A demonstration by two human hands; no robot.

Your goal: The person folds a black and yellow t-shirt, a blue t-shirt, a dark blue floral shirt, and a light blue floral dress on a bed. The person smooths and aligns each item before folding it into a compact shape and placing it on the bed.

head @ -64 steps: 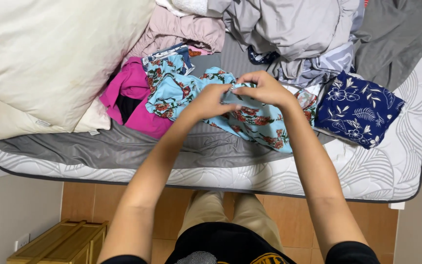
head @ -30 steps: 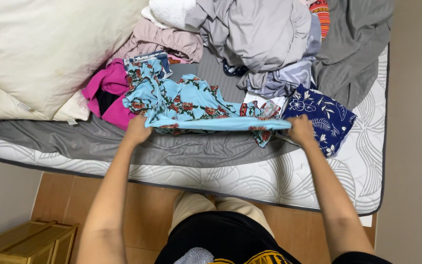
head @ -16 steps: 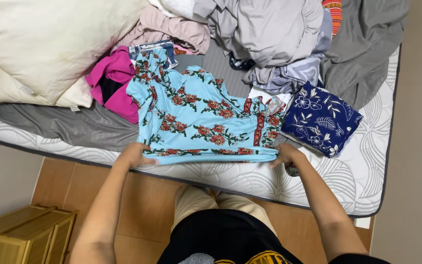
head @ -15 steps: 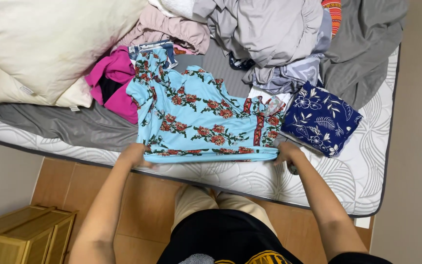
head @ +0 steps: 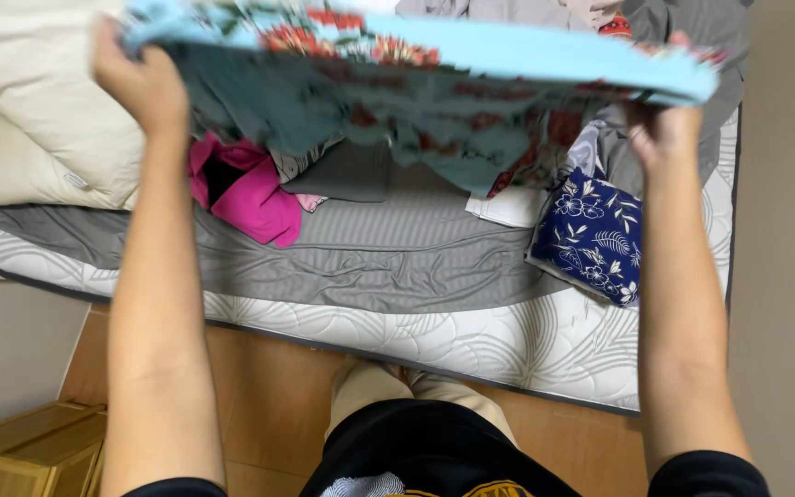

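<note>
We find the light-blue floral cotton garment (head: 416, 55) held taut above the grey-sheeted mattress (head: 370, 258), so it hangs free. Our left hand (head: 140, 83) and right hand (head: 664, 138) each pinch one end; a folded navy floral cloth (head: 591, 235) lies below, right.

Mattress (head: 471, 336) w/ grey sheet (head: 397, 258), clothes.
</note>
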